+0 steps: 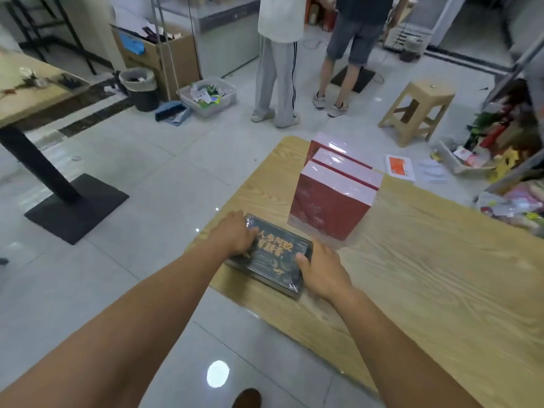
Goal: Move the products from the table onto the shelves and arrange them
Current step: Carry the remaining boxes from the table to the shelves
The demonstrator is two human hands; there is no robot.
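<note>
Slippage to the floor (pixel 147 201) may be caused by the glossy surface of the dark box (pixel 273 260), which is clamped at opposite ends by the curled fingers of the left hand (pixel 232 237) and right hand (pixel 321 266) at the near corner of the table (pixel 412 260).

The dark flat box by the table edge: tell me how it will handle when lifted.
The dark box looks rigid, with straight edges, so it should lift without sagging. Its glossy wrap shows glare, so it may be slippery; the left hand and right hand gripping opposite ends helps. Lying flat and low, it is unlikely to tip.
</note>
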